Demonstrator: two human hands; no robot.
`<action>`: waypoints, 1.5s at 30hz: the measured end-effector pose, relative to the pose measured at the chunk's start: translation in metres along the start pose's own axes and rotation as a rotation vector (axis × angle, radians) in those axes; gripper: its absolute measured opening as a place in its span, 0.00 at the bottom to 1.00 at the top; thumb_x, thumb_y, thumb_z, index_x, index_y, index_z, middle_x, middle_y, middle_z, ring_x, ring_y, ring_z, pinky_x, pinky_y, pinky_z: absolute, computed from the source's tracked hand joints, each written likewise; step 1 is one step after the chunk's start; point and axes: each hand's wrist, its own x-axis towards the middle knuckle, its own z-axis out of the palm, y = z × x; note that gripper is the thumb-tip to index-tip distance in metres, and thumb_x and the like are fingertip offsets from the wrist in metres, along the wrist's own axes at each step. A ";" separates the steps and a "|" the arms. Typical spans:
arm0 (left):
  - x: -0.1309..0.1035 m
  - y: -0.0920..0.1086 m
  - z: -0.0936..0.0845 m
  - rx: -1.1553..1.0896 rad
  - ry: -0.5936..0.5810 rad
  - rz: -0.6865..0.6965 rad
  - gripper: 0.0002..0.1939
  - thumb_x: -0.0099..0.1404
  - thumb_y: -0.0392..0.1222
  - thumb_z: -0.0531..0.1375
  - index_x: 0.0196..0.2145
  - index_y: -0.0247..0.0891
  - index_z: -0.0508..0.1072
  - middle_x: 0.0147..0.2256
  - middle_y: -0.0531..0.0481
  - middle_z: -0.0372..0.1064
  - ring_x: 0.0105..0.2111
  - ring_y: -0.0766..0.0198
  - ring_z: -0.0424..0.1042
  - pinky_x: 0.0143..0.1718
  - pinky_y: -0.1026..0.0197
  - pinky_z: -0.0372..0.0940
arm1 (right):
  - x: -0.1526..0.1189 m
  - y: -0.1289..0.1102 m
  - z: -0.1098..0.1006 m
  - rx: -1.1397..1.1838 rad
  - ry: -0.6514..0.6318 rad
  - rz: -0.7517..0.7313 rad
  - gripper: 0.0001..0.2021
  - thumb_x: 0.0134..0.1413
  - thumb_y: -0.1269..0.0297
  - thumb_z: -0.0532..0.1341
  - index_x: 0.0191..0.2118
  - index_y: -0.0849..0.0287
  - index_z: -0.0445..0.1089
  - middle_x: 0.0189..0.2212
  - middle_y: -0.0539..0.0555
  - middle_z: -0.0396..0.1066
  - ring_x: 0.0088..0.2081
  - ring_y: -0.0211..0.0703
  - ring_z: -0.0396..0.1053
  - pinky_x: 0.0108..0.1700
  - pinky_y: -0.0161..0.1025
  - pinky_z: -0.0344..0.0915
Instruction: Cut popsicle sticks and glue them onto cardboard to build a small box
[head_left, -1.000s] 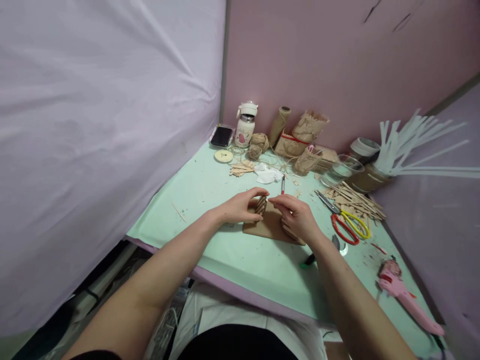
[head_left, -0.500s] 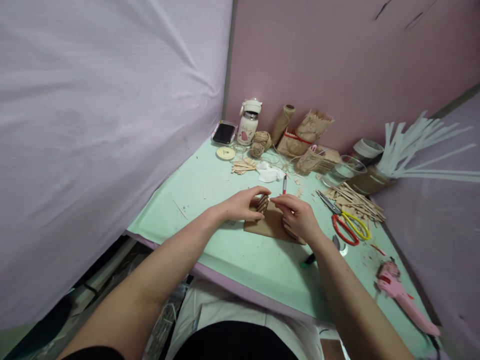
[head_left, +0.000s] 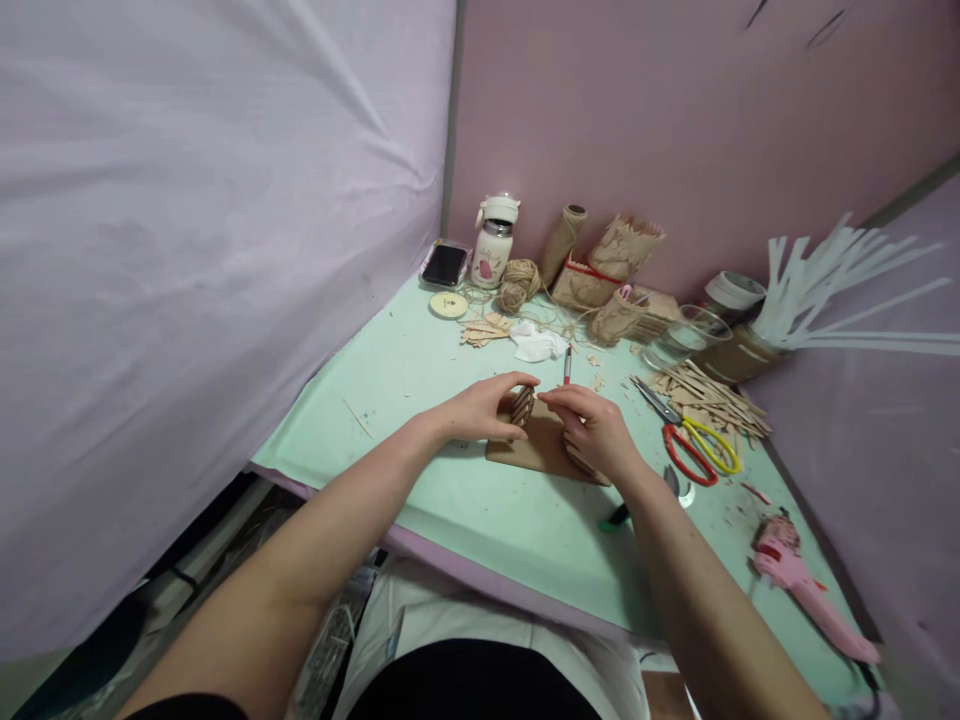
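Near the middle of the table, my left hand [head_left: 491, 408] holds a small striped wooden piece [head_left: 523, 405] between thumb and fingers, over a brown board [head_left: 536, 450]. My right hand [head_left: 592, 425] is closed in a pinch just right of that piece, with its fingertips close to the piece's upper edge. What the pinch holds is too small to make out. Another striped wooden part [head_left: 577, 457] rests on the board, partly hidden under my right hand.
Scissors [head_left: 686, 432] with red and yellow handles lie right, beside wooden sticks [head_left: 709, 400]. A pink glue gun [head_left: 810, 590] is at the far right. Behind stand a white bottle [head_left: 493, 245], twine [head_left: 519, 285] and a clear cup [head_left: 686, 338]. A pen [head_left: 568, 366] lies beyond my hands.
The view has shifted slightly. Both hands keep nearly the same pose around the small striped piece.
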 end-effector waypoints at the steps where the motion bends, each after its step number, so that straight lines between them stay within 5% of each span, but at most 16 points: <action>1: 0.000 -0.001 0.000 -0.003 0.001 0.006 0.37 0.50 0.34 0.67 0.58 0.41 0.63 0.56 0.41 0.65 0.52 0.52 0.70 0.54 0.48 0.65 | 0.000 0.000 0.000 -0.002 0.000 0.002 0.12 0.64 0.70 0.55 0.42 0.55 0.76 0.38 0.54 0.77 0.41 0.44 0.74 0.43 0.39 0.69; 7: 0.001 -0.001 0.002 0.000 0.051 0.102 0.36 0.49 0.36 0.69 0.56 0.41 0.65 0.59 0.39 0.61 0.60 0.48 0.62 0.57 0.45 0.62 | 0.001 -0.002 0.001 -0.023 0.005 -0.005 0.12 0.64 0.69 0.54 0.42 0.54 0.76 0.38 0.54 0.77 0.41 0.44 0.74 0.43 0.40 0.69; 21: 0.002 0.000 0.003 0.016 0.120 0.140 0.22 0.57 0.40 0.68 0.49 0.39 0.71 0.53 0.39 0.67 0.54 0.53 0.69 0.54 0.50 0.67 | 0.003 -0.002 0.003 -0.004 0.011 -0.015 0.13 0.63 0.70 0.53 0.41 0.55 0.76 0.39 0.56 0.77 0.40 0.44 0.75 0.43 0.40 0.70; 45: 0.001 -0.001 0.006 -0.149 0.119 0.043 0.20 0.54 0.39 0.69 0.44 0.37 0.71 0.53 0.40 0.68 0.53 0.53 0.70 0.54 0.49 0.68 | 0.005 -0.009 -0.002 -0.092 -0.047 0.012 0.14 0.64 0.69 0.52 0.42 0.54 0.77 0.40 0.56 0.78 0.41 0.46 0.74 0.44 0.43 0.70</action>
